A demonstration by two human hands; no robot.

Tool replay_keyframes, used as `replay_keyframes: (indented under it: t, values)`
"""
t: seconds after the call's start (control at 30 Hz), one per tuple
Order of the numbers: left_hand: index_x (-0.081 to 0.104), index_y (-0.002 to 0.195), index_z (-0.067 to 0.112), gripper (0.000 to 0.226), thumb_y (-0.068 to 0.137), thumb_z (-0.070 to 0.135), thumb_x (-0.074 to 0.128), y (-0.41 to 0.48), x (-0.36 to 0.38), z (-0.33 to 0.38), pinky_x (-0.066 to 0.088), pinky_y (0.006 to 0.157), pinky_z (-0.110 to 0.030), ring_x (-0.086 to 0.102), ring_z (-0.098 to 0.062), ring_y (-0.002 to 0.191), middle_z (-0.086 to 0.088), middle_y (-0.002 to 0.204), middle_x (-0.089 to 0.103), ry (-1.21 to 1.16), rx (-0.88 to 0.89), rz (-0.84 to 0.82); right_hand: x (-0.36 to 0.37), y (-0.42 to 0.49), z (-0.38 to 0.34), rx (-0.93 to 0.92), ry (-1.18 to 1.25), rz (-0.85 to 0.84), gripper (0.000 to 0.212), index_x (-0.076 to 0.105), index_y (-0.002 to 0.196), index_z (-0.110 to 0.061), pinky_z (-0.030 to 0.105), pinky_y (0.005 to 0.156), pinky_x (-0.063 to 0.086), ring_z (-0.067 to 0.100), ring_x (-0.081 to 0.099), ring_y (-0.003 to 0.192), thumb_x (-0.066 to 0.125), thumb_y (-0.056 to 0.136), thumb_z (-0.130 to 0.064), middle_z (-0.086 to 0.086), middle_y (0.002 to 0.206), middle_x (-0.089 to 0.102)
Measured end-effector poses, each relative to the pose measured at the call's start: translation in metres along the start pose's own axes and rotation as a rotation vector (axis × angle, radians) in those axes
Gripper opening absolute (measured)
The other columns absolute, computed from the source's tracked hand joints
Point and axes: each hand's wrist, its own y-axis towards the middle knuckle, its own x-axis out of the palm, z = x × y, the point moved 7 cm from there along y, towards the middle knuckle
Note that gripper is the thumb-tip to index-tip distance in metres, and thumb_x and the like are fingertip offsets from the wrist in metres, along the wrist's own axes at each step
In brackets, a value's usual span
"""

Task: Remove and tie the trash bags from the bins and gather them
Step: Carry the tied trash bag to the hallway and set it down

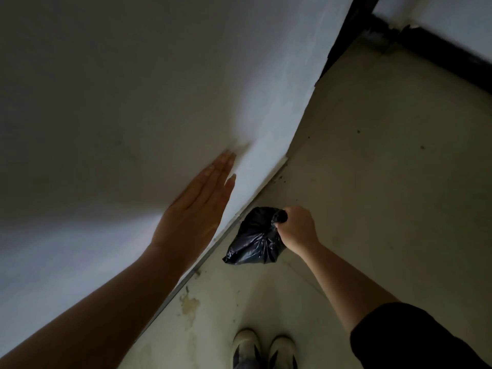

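On our left the white wall point(133, 89) closes that side off entirely. To our right the pale floor point(386, 182) lies open up to the dark baseboard point(439, 46), with only the black bag point(253, 238) and our shoes point(263, 350) upon it.

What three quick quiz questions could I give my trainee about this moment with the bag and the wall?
1. True or false: the left hand lies flat and open against the white wall.
2. Which hand grips the black trash bag by its gathered neck?
3. Multiple choice: the bag is A) inside a bin, B) close to the foot of the wall, C) on a table.

Key: 1 true. 2 the right hand. 3 B.
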Motion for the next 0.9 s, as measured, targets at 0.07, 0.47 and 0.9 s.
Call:
replay_keyframes:
  t: [0.07, 0.47, 0.9]
  values:
    - [0.011, 0.149, -0.003, 0.059, 0.095, 0.016, 0.023, 0.001, -0.001, -0.001, 0.000, 0.120, -0.046, 0.002, -0.041, 0.145, -0.031, 0.155, 0.001, 0.003, -0.002, -0.009, 0.000, 0.006, -0.004, 0.000, 0.004, 0.016, 0.045, 0.030, 0.052, -0.013, 0.019, 0.033, 0.022, 0.010, 0.027, 0.042, 0.056, 0.087, -0.002, 0.000, 0.048, 0.034]
    - [0.012, 0.150, 0.001, 0.058, 0.093, 0.011, 0.011, 0.000, 0.001, -0.003, -0.012, 0.115, -0.048, -0.006, -0.042, 0.144, -0.033, 0.154, -0.005, 0.009, -0.003, -0.077, 0.035, 0.015, -0.010, 0.003, 0.113, -0.099, 0.017, 0.060, 0.100, -0.008, 0.020, 0.053, 0.036, 0.020, 0.058, 0.075, 0.062, 0.091, -0.023, 0.009, 0.094, 0.062]
    - [0.007, 0.152, 0.013, 0.071, 0.096, 0.035, 0.044, -0.028, -0.041, -0.029, -0.019, 0.113, -0.048, -0.023, -0.036, 0.142, -0.019, 0.156, -0.018, -0.289, -0.140, -0.218, -0.022, -0.081, -0.070, -0.181, -0.143, -0.164, 0.067, 0.028, 0.148, -0.014, 0.043, 0.114, 0.030, 0.022, 0.027, 0.143, 0.052, 0.095, -0.047, 0.003, 0.155, 0.032]
